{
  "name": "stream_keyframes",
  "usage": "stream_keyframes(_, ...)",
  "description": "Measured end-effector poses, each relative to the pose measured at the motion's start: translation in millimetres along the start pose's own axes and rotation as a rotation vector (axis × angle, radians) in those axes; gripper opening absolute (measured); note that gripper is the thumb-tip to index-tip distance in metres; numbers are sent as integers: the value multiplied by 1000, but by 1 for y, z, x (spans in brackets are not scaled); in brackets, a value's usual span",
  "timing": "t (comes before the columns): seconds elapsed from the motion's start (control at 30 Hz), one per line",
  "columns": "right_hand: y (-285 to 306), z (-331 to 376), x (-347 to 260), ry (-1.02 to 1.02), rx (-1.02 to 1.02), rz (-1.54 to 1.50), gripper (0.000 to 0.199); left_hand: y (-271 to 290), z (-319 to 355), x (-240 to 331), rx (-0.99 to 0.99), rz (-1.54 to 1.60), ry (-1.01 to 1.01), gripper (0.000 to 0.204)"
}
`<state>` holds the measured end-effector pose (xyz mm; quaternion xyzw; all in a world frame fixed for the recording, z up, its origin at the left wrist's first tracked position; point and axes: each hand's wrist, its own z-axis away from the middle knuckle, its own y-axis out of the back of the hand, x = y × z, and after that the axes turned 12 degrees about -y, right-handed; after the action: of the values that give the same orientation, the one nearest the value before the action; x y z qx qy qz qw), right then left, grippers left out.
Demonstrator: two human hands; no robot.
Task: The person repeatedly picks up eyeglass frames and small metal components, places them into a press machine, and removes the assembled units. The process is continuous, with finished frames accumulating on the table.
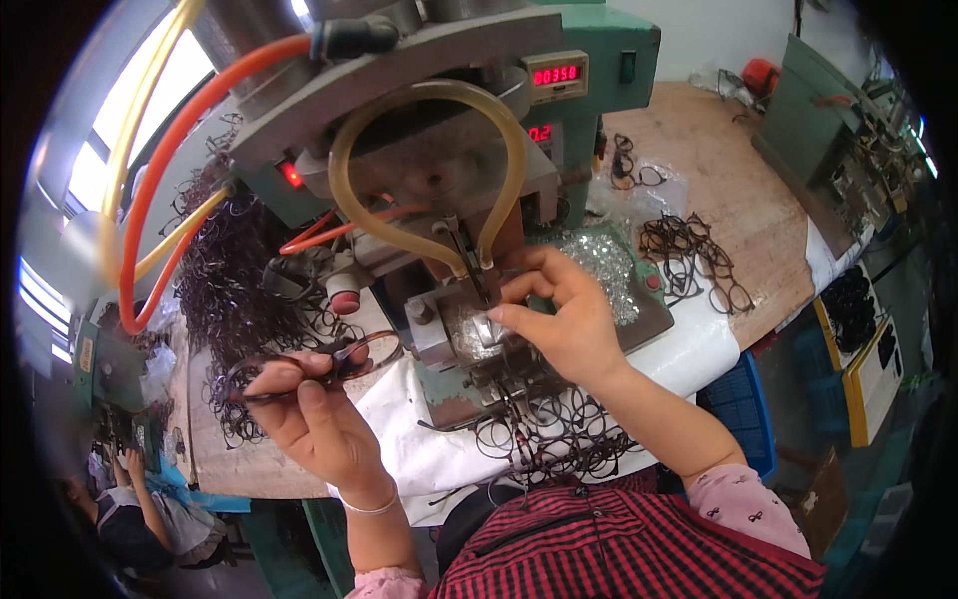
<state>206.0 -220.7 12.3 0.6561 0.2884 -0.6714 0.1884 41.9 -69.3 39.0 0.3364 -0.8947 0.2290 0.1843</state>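
Note:
My left hand [324, 431] holds a dark eyeglass frame [346, 357] between thumb and fingers, left of the machine's base. One round rim sticks out to the right of the fingertips. My right hand [574, 317] is at the green-and-grey bench press [399, 150], its thumb and forefinger brought together beside the press's narrow vertical tool [479, 285]. Whatever lies between those fingertips is too small or hidden to make out. Below them sits a metal fixture block [431, 344]. Small shiny metal pieces [602, 262] lie heaped on the tray just behind my right hand.
A tall heap of dark eyeglass frames [235, 290] stands left of the press. More frames [574, 434] lie along the front edge, and others [689, 250] at right. An orange hose [150, 240] loops at left. A blue crate [743, 404] stands below the table.

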Motion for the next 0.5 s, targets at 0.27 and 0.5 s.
stream_keyframes(0.27, -20, 23, -9, -65, -51, -281, 51, -18, -8, -7, -42, -112, -68, 15)
stream_keyframes(0.5, 16, -1, 11, 338, 196, 555, 34, -14, -5, 13, 25, -117, -77, 24)
